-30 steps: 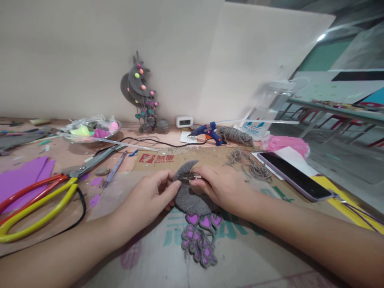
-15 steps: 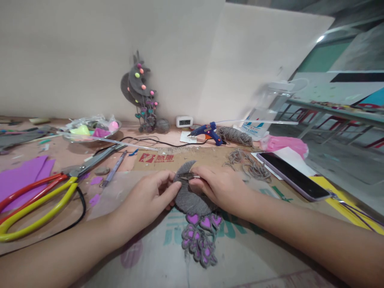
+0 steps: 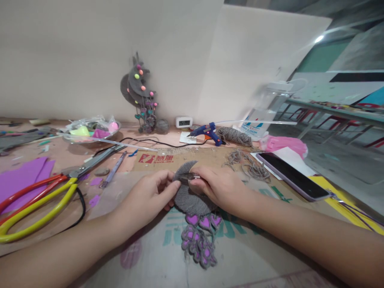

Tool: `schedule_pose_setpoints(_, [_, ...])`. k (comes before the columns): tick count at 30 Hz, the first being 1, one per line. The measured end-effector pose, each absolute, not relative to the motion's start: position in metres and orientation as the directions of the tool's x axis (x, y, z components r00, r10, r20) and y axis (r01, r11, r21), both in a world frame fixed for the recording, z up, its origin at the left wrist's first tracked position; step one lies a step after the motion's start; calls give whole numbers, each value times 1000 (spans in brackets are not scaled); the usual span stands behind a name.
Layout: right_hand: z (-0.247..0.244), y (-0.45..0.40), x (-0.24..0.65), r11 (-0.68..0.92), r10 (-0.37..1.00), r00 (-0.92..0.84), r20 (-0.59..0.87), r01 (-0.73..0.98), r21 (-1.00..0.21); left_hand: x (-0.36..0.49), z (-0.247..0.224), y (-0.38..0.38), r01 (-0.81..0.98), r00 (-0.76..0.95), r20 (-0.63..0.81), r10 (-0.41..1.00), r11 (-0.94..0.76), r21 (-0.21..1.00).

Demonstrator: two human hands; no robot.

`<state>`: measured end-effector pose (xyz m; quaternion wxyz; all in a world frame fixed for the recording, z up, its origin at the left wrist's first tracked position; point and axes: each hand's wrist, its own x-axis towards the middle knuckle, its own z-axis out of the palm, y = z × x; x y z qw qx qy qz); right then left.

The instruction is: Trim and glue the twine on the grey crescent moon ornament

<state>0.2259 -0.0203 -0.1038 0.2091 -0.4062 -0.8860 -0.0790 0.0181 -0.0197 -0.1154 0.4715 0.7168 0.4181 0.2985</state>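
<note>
A grey yarn-wrapped crescent [image 3: 192, 202] lies on the cardboard in front of me, its tip pointing up and right. My left hand [image 3: 154, 192] grips its left edge between thumb and fingers. Above the crescent's face, my right hand [image 3: 216, 186] pinches a small dark pointed tool [image 3: 187, 176] with a shiny end; the tool's tip touches the yarn near my left thumb. Purple hearts edged in grey yarn [image 3: 205, 223] and a bunch of purple and grey pieces [image 3: 199, 246] hang off the crescent's lower end.
Large red-and-yellow-handled scissors [image 3: 73, 174] and a pen [image 3: 114, 169] lie left. Behind are a bowl of craft bits [image 3: 90, 136], a blue glue gun [image 3: 208, 132], a small clock [image 3: 184, 121] and yarn [image 3: 235, 136]. A phone [image 3: 292, 176] lies right; a decorated moon [image 3: 139, 86] stands against the wall.
The dark tool has tilted slightly and its tip sits a little further left on the crescent. Both hands hold nearly the same places.
</note>
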Motion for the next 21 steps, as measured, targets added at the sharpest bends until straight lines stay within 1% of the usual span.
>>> schedule_pose_setpoints(9, [-105, -19, 226, 635, 700, -593, 398, 772, 32, 19, -115, -19, 330, 475, 61, 878, -242, 913])
schedule_pose_setpoints(17, [-99, -22, 223, 597, 762, -568, 312, 802, 1, 17, -116, -22, 366, 493, 114, 863, -324, 872])
schedule_pose_setpoints(21, [-102, -19, 224, 612, 752, -578, 318, 791, -7, 18, -115, -22, 358, 496, 116, 860, -325, 876])
